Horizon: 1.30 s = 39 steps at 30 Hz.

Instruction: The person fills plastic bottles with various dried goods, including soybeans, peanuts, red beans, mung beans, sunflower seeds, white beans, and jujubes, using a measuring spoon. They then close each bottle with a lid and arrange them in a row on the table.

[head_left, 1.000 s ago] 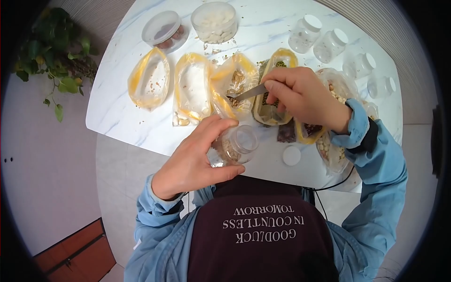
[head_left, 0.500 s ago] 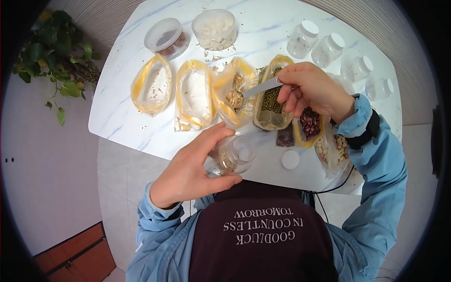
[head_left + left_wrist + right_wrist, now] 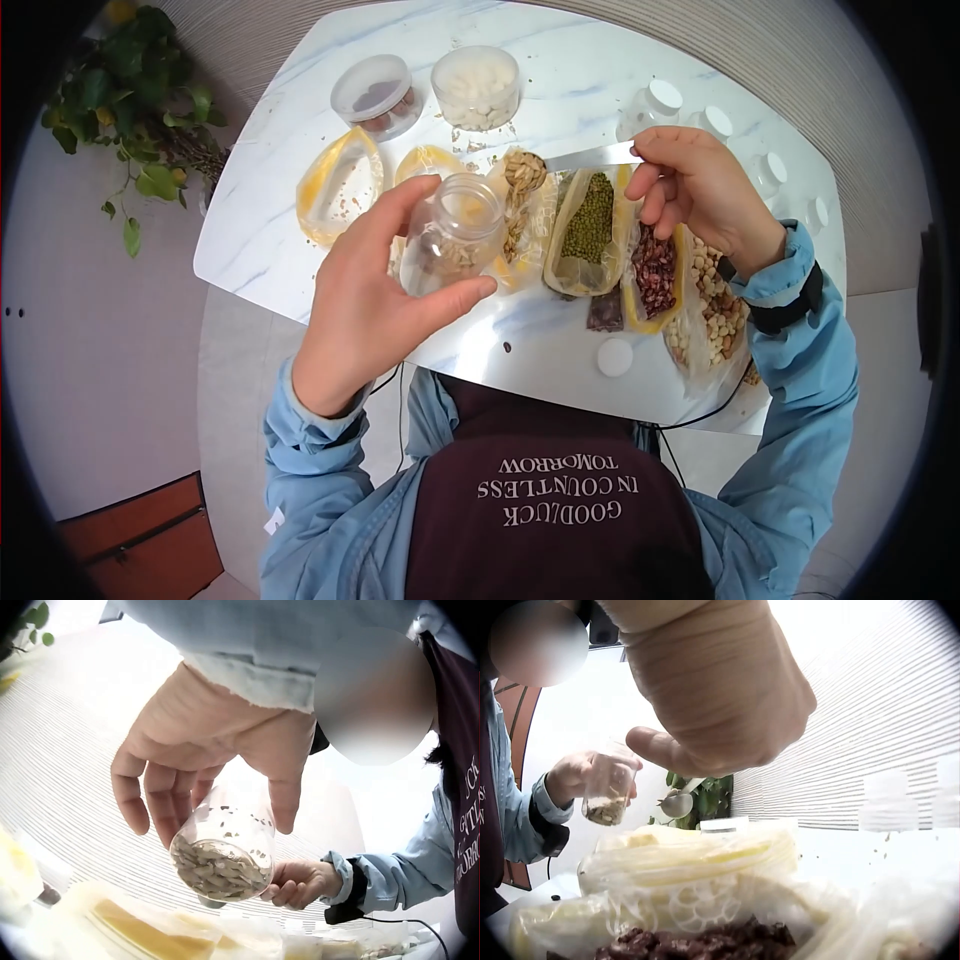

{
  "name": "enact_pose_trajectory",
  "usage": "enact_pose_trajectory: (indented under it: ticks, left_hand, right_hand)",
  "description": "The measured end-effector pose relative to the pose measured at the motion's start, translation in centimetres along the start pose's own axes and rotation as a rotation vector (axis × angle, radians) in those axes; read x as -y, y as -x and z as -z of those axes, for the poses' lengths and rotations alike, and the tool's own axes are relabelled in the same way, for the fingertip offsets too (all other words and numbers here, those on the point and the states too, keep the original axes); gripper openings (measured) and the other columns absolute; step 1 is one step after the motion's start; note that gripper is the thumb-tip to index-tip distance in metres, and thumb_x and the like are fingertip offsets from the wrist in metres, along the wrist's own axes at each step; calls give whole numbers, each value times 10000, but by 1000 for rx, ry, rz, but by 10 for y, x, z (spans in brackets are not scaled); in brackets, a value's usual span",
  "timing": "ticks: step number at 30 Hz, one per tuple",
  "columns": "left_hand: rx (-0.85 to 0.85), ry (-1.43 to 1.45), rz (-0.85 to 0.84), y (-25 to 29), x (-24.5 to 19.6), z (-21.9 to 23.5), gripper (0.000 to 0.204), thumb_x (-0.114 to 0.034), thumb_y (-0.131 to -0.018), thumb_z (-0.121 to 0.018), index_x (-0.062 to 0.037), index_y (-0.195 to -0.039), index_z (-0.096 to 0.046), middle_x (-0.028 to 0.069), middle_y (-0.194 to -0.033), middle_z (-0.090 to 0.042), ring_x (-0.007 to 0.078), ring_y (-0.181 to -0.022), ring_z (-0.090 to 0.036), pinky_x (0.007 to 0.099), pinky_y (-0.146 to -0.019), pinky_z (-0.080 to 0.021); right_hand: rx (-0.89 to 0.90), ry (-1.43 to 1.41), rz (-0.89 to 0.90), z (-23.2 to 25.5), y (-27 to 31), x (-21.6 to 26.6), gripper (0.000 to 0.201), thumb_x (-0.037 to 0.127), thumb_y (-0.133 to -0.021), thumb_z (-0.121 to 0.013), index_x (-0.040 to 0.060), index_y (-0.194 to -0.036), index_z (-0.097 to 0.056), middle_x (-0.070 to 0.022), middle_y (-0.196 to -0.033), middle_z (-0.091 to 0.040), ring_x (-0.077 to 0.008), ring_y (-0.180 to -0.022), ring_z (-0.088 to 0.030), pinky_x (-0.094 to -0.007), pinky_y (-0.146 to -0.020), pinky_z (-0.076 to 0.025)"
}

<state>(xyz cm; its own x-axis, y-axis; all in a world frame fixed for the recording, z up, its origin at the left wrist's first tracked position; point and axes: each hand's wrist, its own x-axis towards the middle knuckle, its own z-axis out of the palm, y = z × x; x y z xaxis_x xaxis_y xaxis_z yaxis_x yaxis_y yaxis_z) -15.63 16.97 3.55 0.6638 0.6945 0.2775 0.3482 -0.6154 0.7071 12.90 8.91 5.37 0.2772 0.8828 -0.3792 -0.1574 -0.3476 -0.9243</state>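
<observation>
My left hand (image 3: 365,290) grips a clear open-mouthed jar (image 3: 455,240), tilted, thumb on one side and fingers on the other. Pale flat pieces lie in the bottom of the jar (image 3: 221,870) in the left wrist view. My right hand (image 3: 710,190) pinches the handle end of a metal spoon (image 3: 590,156). The spoon's bowl, heaped with pale flakes (image 3: 523,170), is just right of the jar's mouth, above a yellow-edged bag (image 3: 517,235) of similar flakes. In the right wrist view the spoon bowl (image 3: 676,804) hangs apart from the jar.
Bags of green beans (image 3: 588,222), dark red beans (image 3: 655,275) and mixed nuts (image 3: 720,315) stand to the right. Two round tubs (image 3: 375,98) are at the back, several lidded jars (image 3: 650,108) at the back right. A white lid (image 3: 614,357) lies near the front edge.
The spoon has come up out of the flake bag with a heaped load. My left hand has raised the jar up and leftward, toward the bags. A dark bean now shows near the table's front edge.
</observation>
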Motion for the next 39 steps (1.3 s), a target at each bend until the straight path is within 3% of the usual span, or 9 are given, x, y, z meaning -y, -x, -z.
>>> enact_pose_trajectory:
  ticks: [5,8,11,15,21,30,36,39]
  left_hand:
    - [17,-190,12,-10,-6,-3,728,-367,-636,-819,-12,-1209,-546,131,-906,-642,253,-800,-633,339,-671,-506]
    - [17,-249,49,-15,-6,-4,735,-377,-627,-821,-13,-1206,-552,142,-908,-661,262,-810,-651,339,-675,-514]
    - [-13,-280,22,-18,-3,-8,743,-359,-607,-841,-18,-1206,-565,83,-823,-629,199,-730,-623,311,-642,-495]
    - [19,-269,51,-21,-6,-10,747,-379,-613,-836,-17,-1208,-565,91,-825,-633,216,-729,-625,316,-649,-497]
    - [39,-277,68,-23,-6,-12,774,-427,-615,-832,-6,-1207,-564,97,-827,-642,216,-733,-630,316,-643,-499]
    - [45,-274,75,-24,-9,-14,787,-454,-609,-835,-6,-1198,-569,99,-804,-647,214,-718,-636,315,-626,-501]
    - [19,-273,46,-24,-9,-15,776,-447,-609,-838,-10,-1192,-572,92,-786,-645,210,-707,-634,307,-625,-501]
    - [3,-261,29,-23,-8,-14,767,-433,-609,-842,-13,-1190,-572,88,-788,-639,207,-703,-632,305,-625,-499]
  right_hand:
    - [-21,1,116,-4,8,20,196,154,-957,-467,-19,-970,-557,-104,-694,-658,-123,-448,-607,-205,-357,-502]
    - [36,-13,165,-2,12,29,205,145,-941,-481,-46,-963,-552,-133,-712,-655,-143,-480,-626,-220,-373,-522]
    - [66,-10,180,-3,14,32,211,143,-934,-489,-58,-954,-549,-146,-719,-653,-153,-498,-635,-228,-387,-533]
    - [68,14,175,-6,16,34,209,152,-935,-492,-48,-943,-555,-135,-712,-652,-145,-494,-628,-224,-390,-526]
    - [1,149,207,-20,26,36,218,178,-934,-506,-32,-952,-564,-109,-701,-651,-126,-482,-612,-220,-389,-501]
    - [-71,320,399,-43,49,35,226,157,-940,-513,-33,-999,-619,-59,-695,-639,-88,-512,-585,-192,-449,-476]
    - [-110,882,957,-47,60,22,198,95,-957,-488,-16,-1063,-612,-74,-713,-661,-104,-576,-643,-195,-523,-519]
    - [-82,1048,1138,-47,64,22,172,43,-931,-508,-35,-1048,-607,-98,-756,-681,-133,-630,-671,-221,-548,-528]
